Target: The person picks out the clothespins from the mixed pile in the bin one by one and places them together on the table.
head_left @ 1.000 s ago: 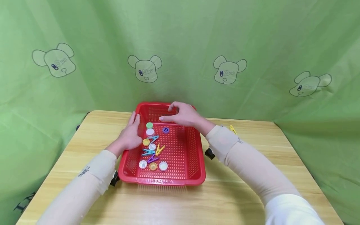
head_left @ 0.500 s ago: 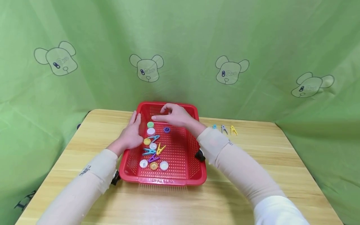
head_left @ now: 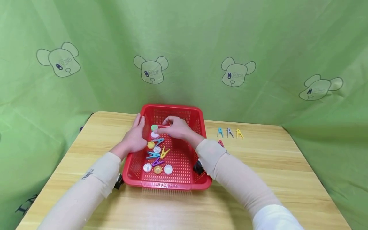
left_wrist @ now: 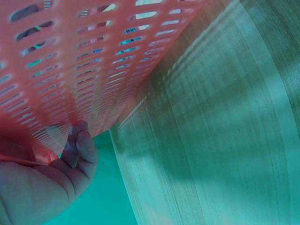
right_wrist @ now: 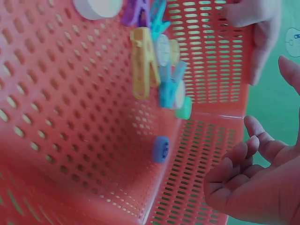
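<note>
A red plastic basket (head_left: 166,185) stands on the table, holding bottle caps and clothespins. My left hand (head_left: 133,139) grips its left rim, fingers (left_wrist: 84,145) along the outer wall. Over the basket floor my right hand (head_left: 179,128) hovers with bent, spread fingers and nothing between them. It is nearest a pink-white cap (head_left: 155,135) and a green cap (head_left: 154,127). In the right wrist view a purple cap (right_wrist: 161,149) lies on the floor; the right hand mostly hides it in the head view. A yellow clothespin (head_left: 164,152), blue clothespin (head_left: 153,155) and purple clothespin (head_left: 157,162) lie mid-left.
On the table right of the basket lie a blue clothespin (head_left: 220,132), a grey-purple clothespin (head_left: 229,132), a yellow clothespin (head_left: 239,133) and a partly covered red clothespin (head_left: 221,143). Green cloth (head_left: 184,38) hangs behind the wooden table (head_left: 264,166).
My right hand has moved left, then lower into the basket. Its arm has uncovered clothespins on the table at right. The left hand has stayed on the rim.
</note>
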`<state>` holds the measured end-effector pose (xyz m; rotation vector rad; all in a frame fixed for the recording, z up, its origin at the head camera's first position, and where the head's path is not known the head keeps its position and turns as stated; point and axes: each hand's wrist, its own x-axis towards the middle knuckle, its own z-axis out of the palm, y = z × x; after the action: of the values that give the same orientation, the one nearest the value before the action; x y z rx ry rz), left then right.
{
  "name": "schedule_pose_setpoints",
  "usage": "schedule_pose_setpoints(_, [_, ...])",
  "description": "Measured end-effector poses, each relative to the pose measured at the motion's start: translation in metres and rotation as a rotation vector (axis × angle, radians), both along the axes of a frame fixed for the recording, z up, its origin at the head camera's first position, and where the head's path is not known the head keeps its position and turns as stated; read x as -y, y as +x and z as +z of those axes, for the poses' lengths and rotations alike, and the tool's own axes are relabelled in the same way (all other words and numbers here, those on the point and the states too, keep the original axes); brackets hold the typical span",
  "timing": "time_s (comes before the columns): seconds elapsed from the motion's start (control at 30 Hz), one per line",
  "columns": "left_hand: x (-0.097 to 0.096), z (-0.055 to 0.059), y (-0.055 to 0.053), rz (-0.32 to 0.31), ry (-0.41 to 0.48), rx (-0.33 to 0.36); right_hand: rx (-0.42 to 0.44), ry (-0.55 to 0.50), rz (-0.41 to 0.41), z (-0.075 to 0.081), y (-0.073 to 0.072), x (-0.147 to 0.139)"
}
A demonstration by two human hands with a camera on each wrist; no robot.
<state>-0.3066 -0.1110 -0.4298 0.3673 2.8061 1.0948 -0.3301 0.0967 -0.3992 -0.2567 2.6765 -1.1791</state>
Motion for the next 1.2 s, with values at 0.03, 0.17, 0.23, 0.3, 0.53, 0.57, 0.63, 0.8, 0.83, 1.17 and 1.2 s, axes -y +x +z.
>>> schedule_pose_setpoints(0.03, [0.0, 0.0, 0.0, 0.001, 0.004, 0.003, 0.007, -0.002, -0.006, -0.002, 0.0, 0.001])
schedule_pose_setpoints(0.17, [0.001, 0.002, 0.0, 0.009, 0.016, 0.007, 0.025, -0.016, -0.017, -0.006, -0.002, 0.003])
schedule_pose_setpoints(0.23, [0.001, 0.003, 0.0, 0.012, 0.013, 0.005, 0.024, -0.004, -0.017, -0.007, -0.004, 0.004])
schedule_pose_setpoints(0.3, [0.001, 0.003, 0.0, 0.014, 0.009, 0.004, 0.031, 0.019, -0.016, -0.008, -0.005, 0.004])
schedule_pose_setpoints(0.53, [0.002, 0.002, -0.001, 0.02, 0.003, 0.003, 0.126, 0.076, 0.018, -0.014, -0.011, 0.002])
schedule_pose_setpoints(0.57, [0.002, 0.002, -0.001, 0.02, 0.002, 0.002, 0.152, 0.075, 0.023, -0.015, -0.011, 0.002])
schedule_pose_setpoints(0.63, [0.002, 0.001, -0.001, 0.017, 0.001, -0.002, 0.207, 0.069, 0.033, -0.017, -0.012, 0.001])
schedule_pose_setpoints(0.8, [0.001, 0.0, -0.001, 0.006, -0.007, -0.006, 0.32, 0.092, 0.043, -0.021, -0.012, 0.001])
schedule_pose_setpoints(0.83, [0.001, 0.0, -0.001, 0.007, -0.007, -0.006, 0.335, 0.097, 0.043, -0.022, -0.012, 0.001])
schedule_pose_setpoints(1.17, [0.001, -0.002, -0.002, 0.008, -0.01, -0.03, 0.339, 0.101, 0.076, -0.03, -0.015, 0.003])
schedule_pose_setpoints(1.2, [0.001, -0.002, -0.002, 0.006, -0.013, -0.035, 0.331, 0.111, 0.083, -0.03, -0.016, 0.004])
